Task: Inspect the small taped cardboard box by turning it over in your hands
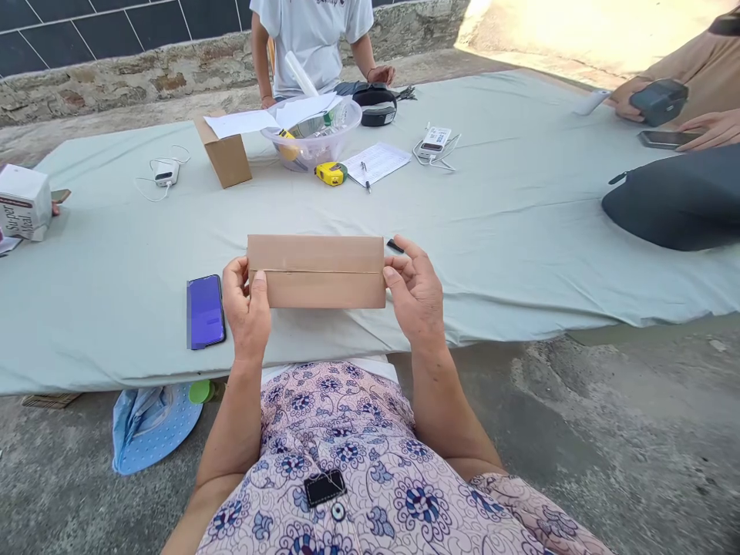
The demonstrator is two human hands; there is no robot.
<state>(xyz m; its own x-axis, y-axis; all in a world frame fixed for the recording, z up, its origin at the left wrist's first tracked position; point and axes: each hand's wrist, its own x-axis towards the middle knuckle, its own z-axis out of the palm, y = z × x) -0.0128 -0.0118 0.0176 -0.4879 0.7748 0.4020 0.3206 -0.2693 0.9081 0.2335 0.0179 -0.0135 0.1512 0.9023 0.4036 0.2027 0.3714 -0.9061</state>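
Observation:
A brown cardboard box (pixel 317 289) is held level in front of me over the near part of the table, a seam running lengthwise along the side that faces me. My left hand (pixel 248 308) grips its left end, the thumb pressed on the near face. At the right end, my right hand (pixel 416 293) pinches the edge with thumb and fingers, the index finger raised. Just beyond that hand lies a small black piece (pixel 395 246). A phone (pixel 205 312) with a lit purple screen rests on the cloth left of my left hand.
Across the cloth-covered table (pixel 520 231) stand an upright cardboard box (pixel 228 158), a clear basin (pixel 315 146) of items, a yellow tape measure (pixel 331 173), a paper sheet with a pen (pixel 378 163) and white cabled devices (pixel 435 142). A dark bag (pixel 676 196) lies right. Other people sit around.

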